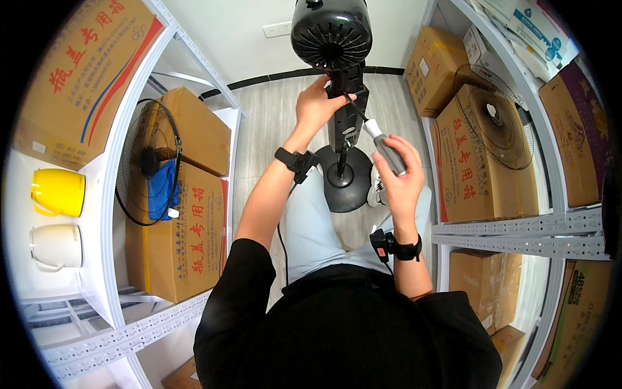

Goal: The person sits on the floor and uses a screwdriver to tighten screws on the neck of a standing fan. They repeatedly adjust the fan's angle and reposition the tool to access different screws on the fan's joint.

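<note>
A black stand fan (332, 39) stands upright before me with no grille or blades on its motor head. Its round black base (337, 194) rests on the floor between my legs. My left hand (315, 107) is closed around the fan's neck (346, 120) just below the motor head, its thumb over the front. Gripped in my right hand (403, 168) is a screwdriver (389, 150) with a grey handle and white collar. The shaft slants up and left to the neck beside my left thumb. Whether the tip sits in a screw is too small to tell.
Shelving racks flank me. On the left one are a wire fan grille (150, 162) leaning on cartons, a yellow bucket (59, 192) and a white bucket (57, 246). Another fan grille (495, 117) leans against cartons (476, 155) at right. A white wall (243, 32) rises behind the fan.
</note>
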Motion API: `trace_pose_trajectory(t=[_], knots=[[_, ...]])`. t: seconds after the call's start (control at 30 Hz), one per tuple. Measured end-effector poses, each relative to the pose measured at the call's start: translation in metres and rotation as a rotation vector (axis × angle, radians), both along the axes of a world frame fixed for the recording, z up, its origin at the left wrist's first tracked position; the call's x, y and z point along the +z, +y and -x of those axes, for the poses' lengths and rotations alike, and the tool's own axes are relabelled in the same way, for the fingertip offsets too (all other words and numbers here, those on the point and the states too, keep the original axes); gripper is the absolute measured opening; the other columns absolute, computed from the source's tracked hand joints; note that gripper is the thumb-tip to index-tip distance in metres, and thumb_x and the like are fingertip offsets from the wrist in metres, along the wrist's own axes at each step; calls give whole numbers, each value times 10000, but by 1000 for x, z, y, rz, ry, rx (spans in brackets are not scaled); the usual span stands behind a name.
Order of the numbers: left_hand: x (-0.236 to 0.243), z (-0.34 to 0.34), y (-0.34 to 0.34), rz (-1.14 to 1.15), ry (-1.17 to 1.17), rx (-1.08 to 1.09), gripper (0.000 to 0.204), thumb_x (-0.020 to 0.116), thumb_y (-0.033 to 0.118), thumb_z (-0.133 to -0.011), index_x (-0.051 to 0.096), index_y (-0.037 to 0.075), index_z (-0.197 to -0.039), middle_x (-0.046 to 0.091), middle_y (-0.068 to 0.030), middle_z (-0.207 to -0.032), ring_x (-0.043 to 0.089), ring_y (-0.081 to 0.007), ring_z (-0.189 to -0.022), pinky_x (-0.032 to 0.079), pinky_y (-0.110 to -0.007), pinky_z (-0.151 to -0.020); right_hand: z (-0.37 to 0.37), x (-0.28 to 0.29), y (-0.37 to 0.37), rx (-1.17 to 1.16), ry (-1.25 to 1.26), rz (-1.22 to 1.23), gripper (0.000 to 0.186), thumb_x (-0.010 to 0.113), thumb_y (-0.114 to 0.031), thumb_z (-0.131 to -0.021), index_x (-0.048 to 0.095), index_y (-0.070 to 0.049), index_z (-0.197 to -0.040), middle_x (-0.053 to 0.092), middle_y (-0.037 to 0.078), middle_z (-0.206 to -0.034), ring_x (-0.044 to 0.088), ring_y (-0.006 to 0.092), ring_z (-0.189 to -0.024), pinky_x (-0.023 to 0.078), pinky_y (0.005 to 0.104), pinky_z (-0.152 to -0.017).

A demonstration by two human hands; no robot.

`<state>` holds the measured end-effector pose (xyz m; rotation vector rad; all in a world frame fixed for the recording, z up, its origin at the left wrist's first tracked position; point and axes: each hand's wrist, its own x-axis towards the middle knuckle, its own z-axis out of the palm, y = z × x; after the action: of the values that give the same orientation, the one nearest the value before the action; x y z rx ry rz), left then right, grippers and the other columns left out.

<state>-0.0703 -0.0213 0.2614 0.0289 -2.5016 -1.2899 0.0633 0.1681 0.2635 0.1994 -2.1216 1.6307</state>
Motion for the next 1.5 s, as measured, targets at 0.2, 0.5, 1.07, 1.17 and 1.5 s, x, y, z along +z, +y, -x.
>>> trace_pose_trajectory(t=[0.2,0.5,1.07,1.17,1.5], knots=[[1,-1,6,-32,9,6,670,830,452,-621,648,58,-1132,427,50,-530,380,-47,-473,277,-242,-447,8,-17,-11,-70,31,518,276,644,-157,-911,565,-33,-1145,637,131,-1085,611,138,-982,535,249,-665],[1,-1,4,-37,-23,13,690,836,450,-616,642,51,-1145,438,52,-533,382,-46,-469,282,-233,-445,-9,0,-1,-164,134,-240,279,712,-125,-835,602,-29,-1072,676,129,-896,671,175,-759,515,277,-586],[-1,-2,5,-56,2,2,707,837,416,-631,616,14,-1169,413,60,-515,369,-38,-466,272,-229,-442,-4,-14,-5,-234,88,-162,431,767,-104,-780,568,-15,-1152,628,137,-1075,637,297,-878,505,358,-789],[0,-3,5,-39,-8,4,696,834,415,-635,618,17,-1164,408,58,-515,367,-39,-468,274,-233,-442,-2,-6,-5,-278,317,-217,417,768,-98,-779,571,-23,-1139,633,142,-1057,646,293,-884,511,350,-774],[-5,0,4,-19,17,18,680,823,433,-640,626,35,-1155,406,54,-507,367,-51,-458,283,-239,-444,-3,-4,2,-165,-72,20,382,735,-107,-819,528,-30,-1132,621,167,-1087,660,210,-860,528,292,-667]])
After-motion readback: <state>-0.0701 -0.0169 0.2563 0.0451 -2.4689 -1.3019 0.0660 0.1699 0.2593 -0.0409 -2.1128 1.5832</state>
